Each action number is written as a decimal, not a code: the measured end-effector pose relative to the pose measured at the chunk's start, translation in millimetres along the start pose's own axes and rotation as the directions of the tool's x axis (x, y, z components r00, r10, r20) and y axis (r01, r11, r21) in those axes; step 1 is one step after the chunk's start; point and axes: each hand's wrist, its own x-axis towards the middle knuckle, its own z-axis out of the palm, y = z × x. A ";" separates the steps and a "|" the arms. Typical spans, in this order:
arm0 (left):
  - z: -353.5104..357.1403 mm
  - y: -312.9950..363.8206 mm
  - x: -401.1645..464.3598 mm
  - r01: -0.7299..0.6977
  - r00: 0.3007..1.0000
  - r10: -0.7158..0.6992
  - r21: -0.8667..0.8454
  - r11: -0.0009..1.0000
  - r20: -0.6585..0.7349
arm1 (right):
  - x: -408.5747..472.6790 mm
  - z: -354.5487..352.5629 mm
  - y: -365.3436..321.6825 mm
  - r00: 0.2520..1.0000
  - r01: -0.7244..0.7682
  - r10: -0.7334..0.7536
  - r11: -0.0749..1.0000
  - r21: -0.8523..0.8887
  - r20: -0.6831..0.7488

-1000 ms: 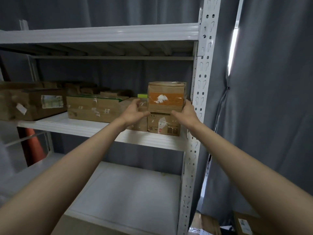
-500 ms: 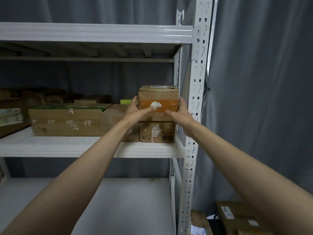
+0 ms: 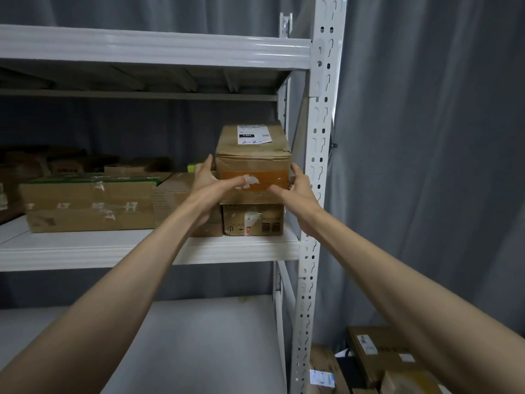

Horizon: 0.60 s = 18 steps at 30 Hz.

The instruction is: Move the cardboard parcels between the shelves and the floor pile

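Observation:
A small cardboard parcel (image 3: 252,155) with an orange taped front and a white label on top sits on another small box (image 3: 252,220) at the right end of the middle shelf (image 3: 113,248). My left hand (image 3: 208,183) holds its left front corner, fingers up the side and thumb across the front. My right hand (image 3: 298,189) holds the right front corner in the same way. Both arms reach out from below.
A long flat taped box (image 3: 88,203) and several more parcels fill the shelf to the left. The white perforated upright (image 3: 315,194) stands just right of my right hand. Parcels (image 3: 377,354) lie on the floor at bottom right. Grey curtains hang behind.
The view has drawn closer and risen, so the parcel's labelled top now shows. Both hands have stayed on the parcel, which still sits on the lower box.

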 end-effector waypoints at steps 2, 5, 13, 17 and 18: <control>-1.9 2.6 -2.9 -0.014 1.000 0.014 0.009 1.000 0.008 | -2.3 -0.9 -1.7 1.000 0.001 -0.001 1.000 0.014 -0.009; -5.5 4.6 -10.6 -0.062 0.997 0.063 -0.013 0.998 0.043 | -6.4 -2.5 -6.1 1.000 0.016 -0.016 1.000 -0.004 -0.026; -9.4 -7.0 -44.2 -0.196 0.978 0.197 0.012 0.980 -0.072 | -34.1 -7.0 -19.2 0.990 0.143 -0.143 0.980 -0.141 0.010; -6.1 -21.8 -70.0 -0.241 0.967 0.240 -0.003 0.970 -0.087 | -61.9 -11.2 -7.9 0.976 0.213 -0.217 0.957 -0.199 -0.001; -4.0 -25.3 -75.9 -0.238 0.968 0.236 -0.021 0.971 -0.080 | -69.5 -13.0 -4.4 0.971 0.231 -0.239 0.950 -0.209 -0.012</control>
